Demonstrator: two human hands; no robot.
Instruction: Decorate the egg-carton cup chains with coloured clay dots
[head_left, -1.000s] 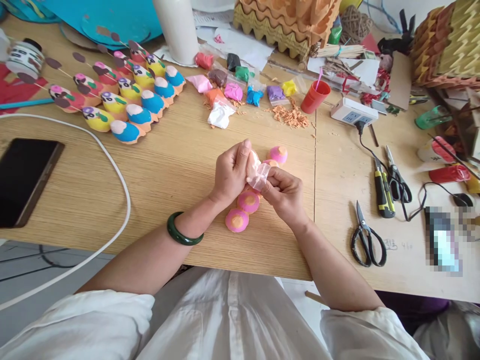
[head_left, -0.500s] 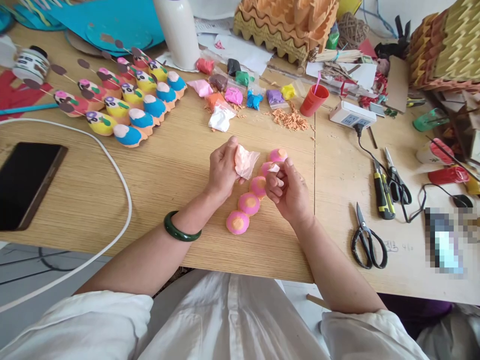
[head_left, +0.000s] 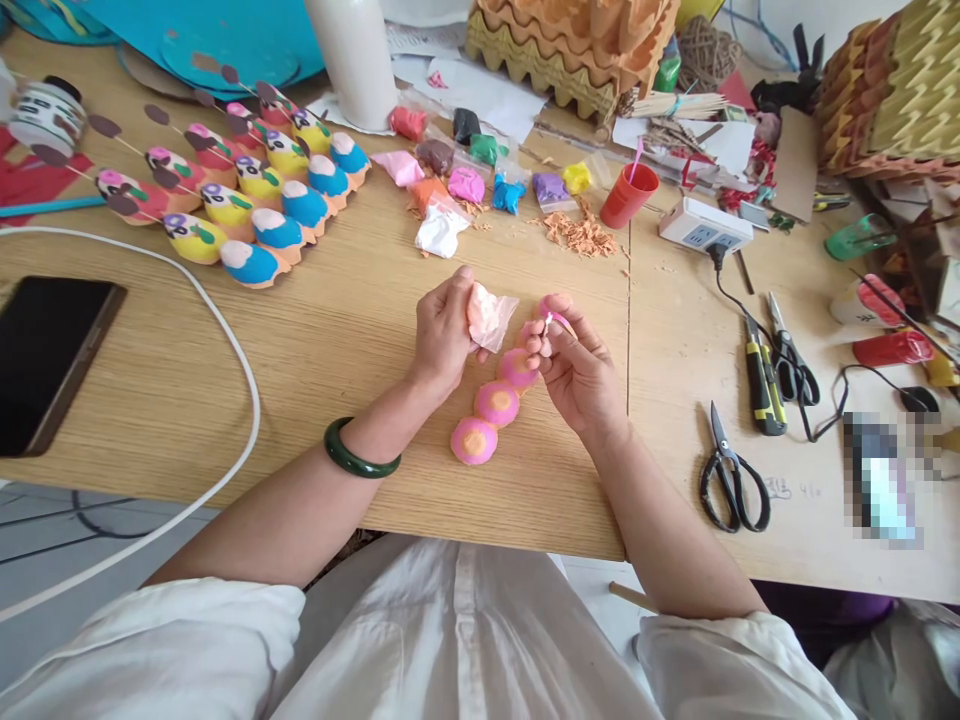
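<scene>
My left hand (head_left: 444, 330) grips a small clear bag of pale peach clay (head_left: 489, 312) just above the wooden table (head_left: 337, 340). My right hand (head_left: 576, 372) pinches a tiny pale piece of clay (head_left: 549, 320) between thumb and fingertips, a few centimetres right of the bag. Between and below the hands lies a row of pink clay domes with orange centres (head_left: 474, 441), and another pink dome (head_left: 559, 303) shows behind my right fingers. A green bangle (head_left: 360, 458) circles my left wrist.
Painted blue, yellow and red figures (head_left: 247, 205) lie at the back left, bagged clay lumps (head_left: 466, 183) and a red cup (head_left: 628, 195) behind the hands. A black phone (head_left: 45, 360) and white cable (head_left: 225, 330) are left; scissors (head_left: 731, 475), pliers (head_left: 784, 365) and a power strip (head_left: 705, 225) right.
My hands were together on the bag a second ago. The right hand has since pulled away to the right with a small pinch of clay, while the left keeps the bag.
</scene>
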